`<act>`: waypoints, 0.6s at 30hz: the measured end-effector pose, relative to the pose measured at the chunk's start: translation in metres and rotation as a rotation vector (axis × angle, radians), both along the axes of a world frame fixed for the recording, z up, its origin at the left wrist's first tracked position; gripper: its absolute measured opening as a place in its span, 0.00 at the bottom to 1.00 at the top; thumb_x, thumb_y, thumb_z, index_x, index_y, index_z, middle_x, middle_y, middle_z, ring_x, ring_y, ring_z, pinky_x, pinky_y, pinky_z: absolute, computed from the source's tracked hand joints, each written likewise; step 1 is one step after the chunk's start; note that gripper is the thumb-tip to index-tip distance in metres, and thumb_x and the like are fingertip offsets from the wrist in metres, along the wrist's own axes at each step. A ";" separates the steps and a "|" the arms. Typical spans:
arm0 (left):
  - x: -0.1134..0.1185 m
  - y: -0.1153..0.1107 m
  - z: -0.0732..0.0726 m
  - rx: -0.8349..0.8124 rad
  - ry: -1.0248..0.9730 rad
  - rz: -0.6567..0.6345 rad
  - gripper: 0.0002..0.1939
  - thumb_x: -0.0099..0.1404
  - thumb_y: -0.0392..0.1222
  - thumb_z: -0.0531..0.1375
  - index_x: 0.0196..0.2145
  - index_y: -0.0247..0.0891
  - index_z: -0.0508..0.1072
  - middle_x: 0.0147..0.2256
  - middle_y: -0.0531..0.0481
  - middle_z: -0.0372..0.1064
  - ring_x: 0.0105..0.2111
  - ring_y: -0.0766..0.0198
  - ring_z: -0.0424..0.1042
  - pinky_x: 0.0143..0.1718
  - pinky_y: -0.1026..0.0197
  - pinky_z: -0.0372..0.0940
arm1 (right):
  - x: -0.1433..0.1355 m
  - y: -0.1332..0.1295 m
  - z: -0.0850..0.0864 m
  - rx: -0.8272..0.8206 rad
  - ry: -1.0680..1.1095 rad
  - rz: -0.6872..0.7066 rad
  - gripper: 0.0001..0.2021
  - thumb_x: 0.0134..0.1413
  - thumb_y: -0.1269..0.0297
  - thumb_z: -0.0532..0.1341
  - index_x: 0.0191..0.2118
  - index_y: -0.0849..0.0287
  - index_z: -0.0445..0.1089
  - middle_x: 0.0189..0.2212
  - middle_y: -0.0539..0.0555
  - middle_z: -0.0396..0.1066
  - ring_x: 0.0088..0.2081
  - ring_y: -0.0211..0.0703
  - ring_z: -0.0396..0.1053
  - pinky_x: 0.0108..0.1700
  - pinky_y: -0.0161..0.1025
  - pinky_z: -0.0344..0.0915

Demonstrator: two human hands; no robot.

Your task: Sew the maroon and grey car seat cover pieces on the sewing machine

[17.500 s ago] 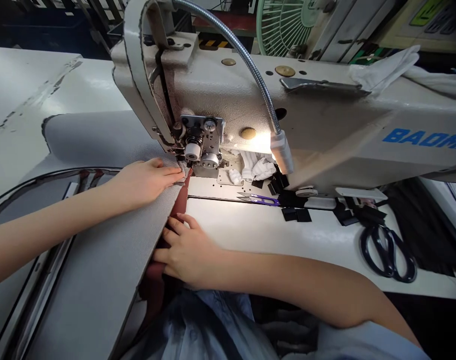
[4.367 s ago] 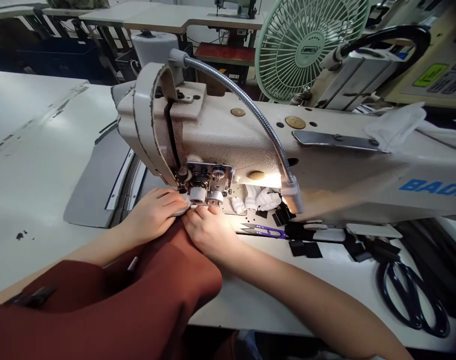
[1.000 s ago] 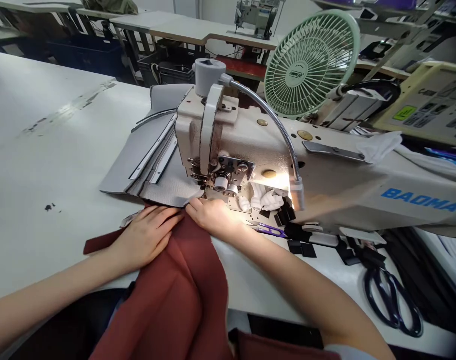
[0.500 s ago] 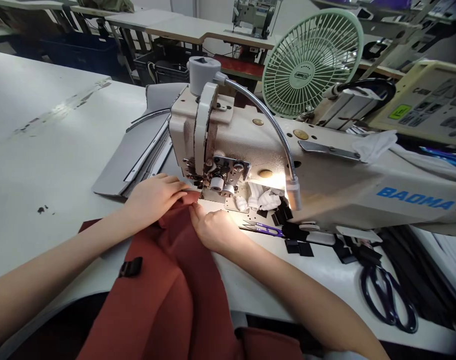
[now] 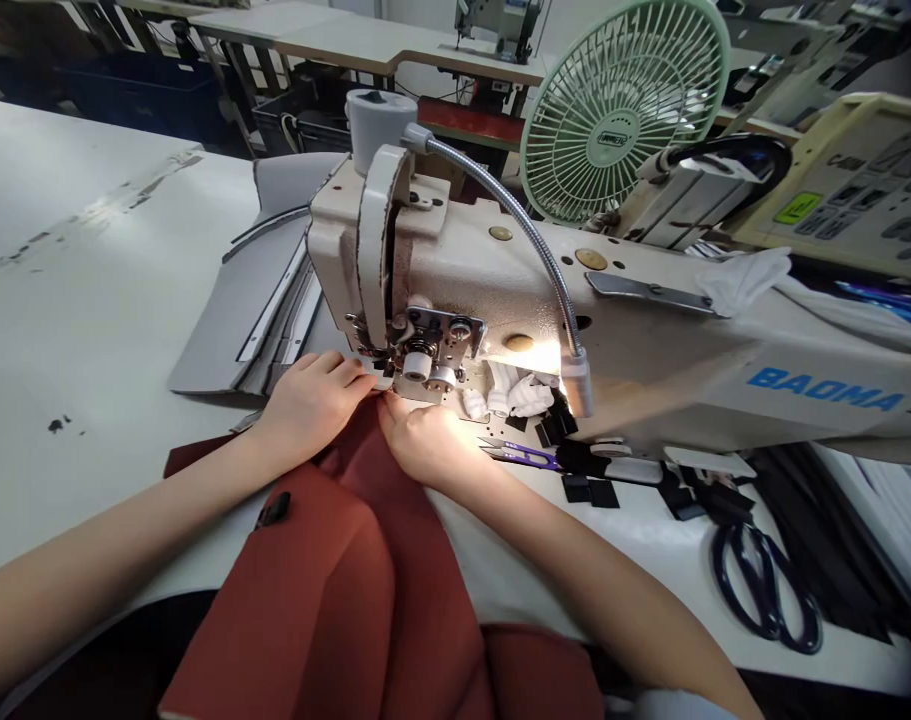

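Rust-red fabric (image 5: pixel 305 600) drapes over the table's front edge and runs up to the needle area of a sewing machine (image 5: pixel 492 300). A small black buckle (image 5: pixel 273 510) sits on the fabric. My left hand (image 5: pixel 312 405) is closed on the cloth's left side, close to the presser foot. On the right side of the same cloth, my right hand (image 5: pixel 421 435) pinches the edge with thumb and finger. The fabric's far end and the needle are hidden behind my fingers and the machine head.
Purple thread snips (image 5: pixel 522 455), black strap pieces (image 5: pixel 590 491) and white cloth bits (image 5: pixel 526 395) lie right of the needle. Dark-handled scissors (image 5: pixel 766 590) rest further right. Grey panels (image 5: pixel 222 330) lie behind my left hand. A green fan (image 5: pixel 624 120) stands behind the machine.
The fabric has moved further toward the needle area, and less of its end shows between my hands. The buckle has shifted up and tilted. The whole view has shifted slightly.
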State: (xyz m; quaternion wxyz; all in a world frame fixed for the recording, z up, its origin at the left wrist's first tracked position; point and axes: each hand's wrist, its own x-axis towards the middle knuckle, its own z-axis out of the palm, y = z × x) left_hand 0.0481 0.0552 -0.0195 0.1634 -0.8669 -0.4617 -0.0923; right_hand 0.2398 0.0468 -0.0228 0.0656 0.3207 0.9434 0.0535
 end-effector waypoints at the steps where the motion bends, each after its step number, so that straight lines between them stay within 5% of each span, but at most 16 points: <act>1: 0.000 0.001 -0.002 -0.008 0.000 0.006 0.14 0.73 0.36 0.53 0.38 0.39 0.79 0.34 0.45 0.74 0.36 0.54 0.70 0.36 0.53 0.61 | -0.001 0.000 -0.002 0.007 0.007 -0.008 0.23 0.65 0.76 0.44 0.58 0.73 0.67 0.60 0.75 0.66 0.27 0.44 0.72 0.20 0.40 0.61; 9: -0.010 0.014 -0.006 -0.210 -0.213 0.020 0.12 0.72 0.42 0.56 0.43 0.44 0.80 0.40 0.46 0.76 0.42 0.54 0.70 0.42 0.53 0.67 | 0.007 -0.005 -0.008 0.007 0.047 0.045 0.27 0.63 0.77 0.46 0.65 0.75 0.60 0.66 0.76 0.56 0.31 0.44 0.75 0.23 0.41 0.70; 18: 0.002 0.016 -0.017 0.035 -0.063 -0.105 0.13 0.69 0.32 0.56 0.37 0.40 0.81 0.32 0.45 0.73 0.36 0.54 0.71 0.38 0.54 0.65 | -0.005 -0.005 -0.012 0.016 0.058 -0.053 0.26 0.63 0.77 0.46 0.65 0.78 0.59 0.64 0.79 0.59 0.31 0.45 0.76 0.24 0.40 0.71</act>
